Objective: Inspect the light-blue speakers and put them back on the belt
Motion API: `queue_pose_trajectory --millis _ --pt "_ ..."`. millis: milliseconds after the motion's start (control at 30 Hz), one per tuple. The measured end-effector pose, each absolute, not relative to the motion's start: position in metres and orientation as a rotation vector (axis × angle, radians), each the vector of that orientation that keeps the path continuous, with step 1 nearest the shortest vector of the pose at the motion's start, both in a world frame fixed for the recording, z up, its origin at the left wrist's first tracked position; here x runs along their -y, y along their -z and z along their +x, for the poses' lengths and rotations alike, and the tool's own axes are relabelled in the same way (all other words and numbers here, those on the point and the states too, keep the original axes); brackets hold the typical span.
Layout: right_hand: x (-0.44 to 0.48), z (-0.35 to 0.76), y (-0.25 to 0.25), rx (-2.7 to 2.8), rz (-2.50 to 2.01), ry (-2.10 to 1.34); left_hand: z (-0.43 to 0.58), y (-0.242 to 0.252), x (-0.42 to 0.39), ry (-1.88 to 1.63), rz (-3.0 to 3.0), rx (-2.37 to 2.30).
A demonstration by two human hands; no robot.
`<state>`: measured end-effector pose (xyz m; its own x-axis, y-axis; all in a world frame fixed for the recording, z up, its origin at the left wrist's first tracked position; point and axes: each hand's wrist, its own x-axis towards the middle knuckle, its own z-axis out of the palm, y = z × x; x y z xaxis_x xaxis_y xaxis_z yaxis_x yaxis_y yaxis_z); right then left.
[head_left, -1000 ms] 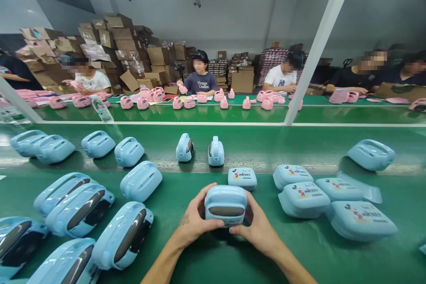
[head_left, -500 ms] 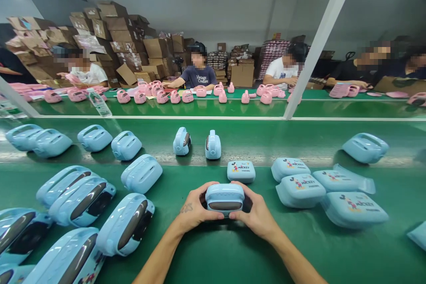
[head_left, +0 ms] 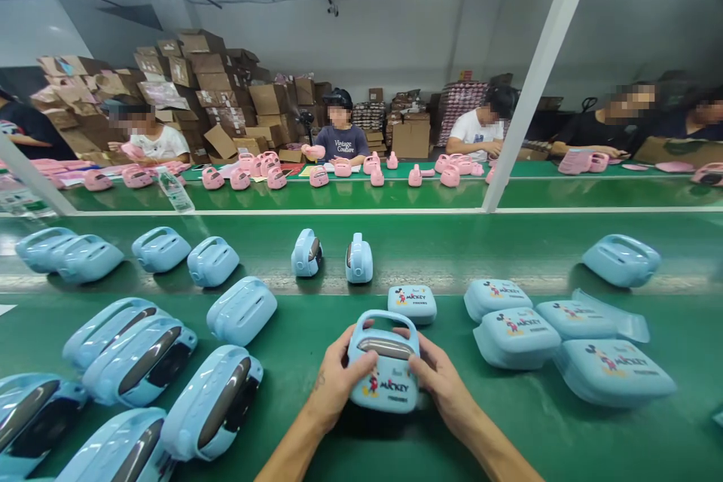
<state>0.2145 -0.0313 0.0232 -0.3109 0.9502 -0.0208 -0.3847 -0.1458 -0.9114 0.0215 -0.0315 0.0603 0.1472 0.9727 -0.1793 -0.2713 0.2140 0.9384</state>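
Between my two hands is a light-blue plastic handled case point(head_left: 385, 385), with a dark strip window and a printed cartoon mouse and "Mickey" lettering on its front. Its handle points up and its printed face is tilted toward me. My left hand point(head_left: 343, 375) grips the left side, thumb on the front beside the window. On the opposite side my right hand point(head_left: 443, 373) holds it the same way, fingers behind. Just beyond the case lies a printed blue cover point(head_left: 412, 304).
More printed blue covers point(head_left: 517, 335) lie in a group at right. Several handled blue housings point(head_left: 212, 403) stand at left, some with dark openings. Two upright housings point(head_left: 359, 260) stand farther back on the green belt point(head_left: 480, 241). Across a white frame point(head_left: 542, 75), people handle pink cases point(head_left: 319, 176).
The case in my hands has turned from showing its top to showing its printed front and raised handle. Both thumbs now rest on that front. Across the line, a person has lifted a pink piece.
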Motion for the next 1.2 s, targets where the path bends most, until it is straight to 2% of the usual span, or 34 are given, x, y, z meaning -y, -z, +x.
queue_pose_trajectory --millis 133,267,533,633,867,1067,1200 --pt "0.036 0.211 -0.031 1.011 -0.776 -1.682 0.026 -0.065 0.03 -1.08 0.397 -0.977" --pt "0.039 0.21 -0.039 1.038 -0.785 -1.659 0.028 -0.064 0.028 -1.089 0.228 -0.949" --pt "0.034 0.209 -0.025 1.337 -0.817 -1.469 0.021 -0.055 0.03 -1.207 0.827 -0.868" --pt "0.039 0.202 -0.016 1.526 -0.878 -1.291 0.022 -0.05 0.028 -1.325 0.974 -1.057" --pt "0.053 0.192 -0.002 1.659 -1.09 -1.065 0.028 -0.037 0.024 -1.48 1.092 -1.427" --pt "0.054 0.19 0.01 1.685 -1.1 -0.983 0.027 -0.028 0.028 -1.474 1.11 -1.511" --pt "0.049 0.185 -0.008 1.69 -0.972 -1.035 0.02 -0.027 0.028 -1.432 1.134 -1.482"
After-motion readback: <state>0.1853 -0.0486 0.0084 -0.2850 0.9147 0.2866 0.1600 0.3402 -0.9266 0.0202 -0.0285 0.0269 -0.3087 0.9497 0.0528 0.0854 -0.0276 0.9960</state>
